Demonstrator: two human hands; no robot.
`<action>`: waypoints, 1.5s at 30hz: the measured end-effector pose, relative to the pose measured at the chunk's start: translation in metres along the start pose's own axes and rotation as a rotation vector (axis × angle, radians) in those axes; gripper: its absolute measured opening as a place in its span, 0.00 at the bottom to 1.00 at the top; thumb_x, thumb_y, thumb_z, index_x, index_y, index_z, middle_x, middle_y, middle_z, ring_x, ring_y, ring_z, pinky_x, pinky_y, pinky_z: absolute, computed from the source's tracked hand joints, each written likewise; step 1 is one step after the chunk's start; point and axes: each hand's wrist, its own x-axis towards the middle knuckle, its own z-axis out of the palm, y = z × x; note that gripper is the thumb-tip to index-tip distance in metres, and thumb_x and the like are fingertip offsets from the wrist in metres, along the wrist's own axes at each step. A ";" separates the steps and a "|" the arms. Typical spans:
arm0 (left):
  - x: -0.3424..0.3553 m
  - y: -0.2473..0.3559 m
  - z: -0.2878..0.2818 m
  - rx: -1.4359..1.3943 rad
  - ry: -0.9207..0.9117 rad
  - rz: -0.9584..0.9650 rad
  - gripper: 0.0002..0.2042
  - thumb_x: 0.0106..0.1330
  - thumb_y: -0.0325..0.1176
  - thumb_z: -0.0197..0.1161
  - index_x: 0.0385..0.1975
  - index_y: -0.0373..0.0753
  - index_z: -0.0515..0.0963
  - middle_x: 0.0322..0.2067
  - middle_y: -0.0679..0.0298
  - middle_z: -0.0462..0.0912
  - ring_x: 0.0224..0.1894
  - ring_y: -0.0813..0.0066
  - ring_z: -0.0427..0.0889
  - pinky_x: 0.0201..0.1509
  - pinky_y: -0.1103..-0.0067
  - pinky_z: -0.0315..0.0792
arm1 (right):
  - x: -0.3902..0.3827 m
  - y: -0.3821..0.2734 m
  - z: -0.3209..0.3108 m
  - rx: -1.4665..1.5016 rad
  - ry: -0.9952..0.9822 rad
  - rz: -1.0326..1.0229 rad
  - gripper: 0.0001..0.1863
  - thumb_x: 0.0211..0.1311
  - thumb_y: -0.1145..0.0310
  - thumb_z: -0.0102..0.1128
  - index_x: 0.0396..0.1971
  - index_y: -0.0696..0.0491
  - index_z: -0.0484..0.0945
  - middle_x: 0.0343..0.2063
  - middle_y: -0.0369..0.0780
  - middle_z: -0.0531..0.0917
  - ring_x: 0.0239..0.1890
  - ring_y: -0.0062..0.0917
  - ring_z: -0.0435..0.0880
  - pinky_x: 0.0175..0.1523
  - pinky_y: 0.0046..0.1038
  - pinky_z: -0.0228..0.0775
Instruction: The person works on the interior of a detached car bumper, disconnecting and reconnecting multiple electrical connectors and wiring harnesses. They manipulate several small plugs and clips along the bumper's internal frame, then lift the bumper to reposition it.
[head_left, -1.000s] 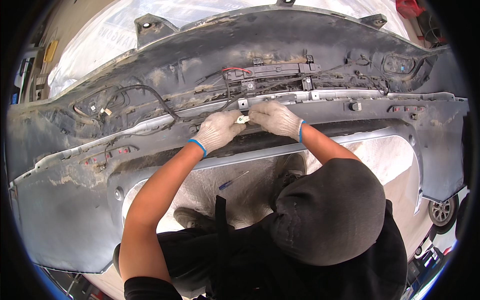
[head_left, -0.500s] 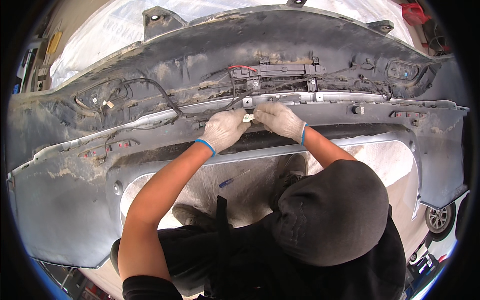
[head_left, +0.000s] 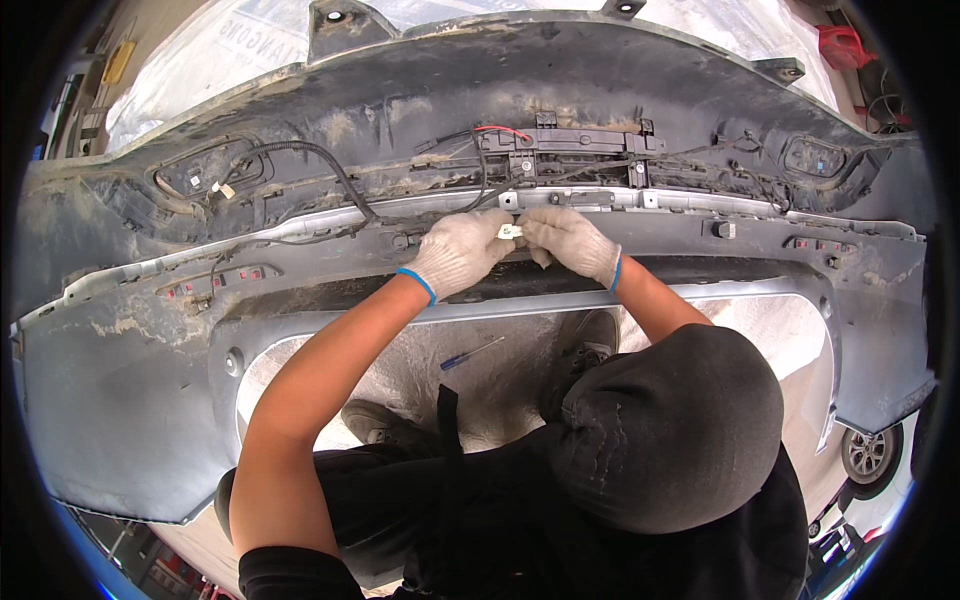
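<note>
Observed a small white piece [head_left: 509, 231] pinched between the fingers of both hands, over the middle stretch of a dark grey bumper [head_left: 110, 400]. Found the left hand [head_left: 458, 250] on the piece's left side, fingers bent and drawn together against it; found the right hand [head_left: 575, 245] opposite, fingertips closed at the right end. Could not make out fine detail of the piece, too small in view. Noted pale knit gloves [head_left: 440, 268] with blue cuffs on both hands.

Just beyond the fingertips, logged a light grey strip [head_left: 690, 202] running lengthwise along the bumper. Farther up, recorded a black bar [head_left: 590, 141] with a red wire [head_left: 502, 129] curving by its left end. Traced a black ribbed cable [head_left: 325, 160] arching on the left, near a white connector [head_left: 225, 189]. Marked dusty stains across the plastic.

Nearer the body, saw a blue-handled screwdriver [head_left: 472, 354] lying below, within the bumper's wide cutout, between a left shoe [head_left: 385, 422] and a right shoe [head_left: 595, 345]. Outermost, listed white sheeting [head_left: 230, 50] past the far edge and a car wheel [head_left: 870, 455] at lower right.
</note>
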 end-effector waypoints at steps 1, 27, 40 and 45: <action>-0.001 0.000 0.000 -0.011 -0.012 -0.015 0.13 0.68 0.40 0.62 0.46 0.39 0.77 0.38 0.49 0.84 0.42 0.46 0.83 0.44 0.59 0.77 | 0.000 -0.002 0.001 -0.003 -0.001 -0.018 0.12 0.75 0.65 0.51 0.39 0.57 0.80 0.22 0.33 0.76 0.25 0.16 0.74 0.31 0.23 0.70; -0.001 -0.002 0.005 -0.092 0.016 -0.061 0.15 0.65 0.40 0.65 0.48 0.42 0.79 0.36 0.50 0.85 0.43 0.46 0.84 0.46 0.60 0.77 | 0.000 -0.009 0.008 -0.180 0.065 -0.095 0.11 0.73 0.65 0.53 0.36 0.57 0.80 0.19 0.36 0.75 0.22 0.19 0.73 0.29 0.27 0.69; 0.002 0.002 0.012 -0.201 0.076 -0.163 0.16 0.64 0.40 0.67 0.47 0.40 0.79 0.38 0.47 0.85 0.44 0.46 0.84 0.47 0.61 0.77 | 0.002 -0.010 0.011 -0.323 0.102 -0.129 0.11 0.72 0.65 0.54 0.36 0.57 0.81 0.24 0.40 0.81 0.27 0.26 0.79 0.37 0.31 0.74; 0.002 -0.005 0.006 -0.134 0.026 -0.074 0.16 0.64 0.41 0.67 0.46 0.40 0.78 0.39 0.48 0.85 0.42 0.45 0.84 0.45 0.59 0.78 | 0.000 -0.024 0.006 -0.362 0.078 -0.112 0.12 0.72 0.64 0.55 0.37 0.57 0.81 0.30 0.43 0.84 0.33 0.29 0.82 0.43 0.34 0.75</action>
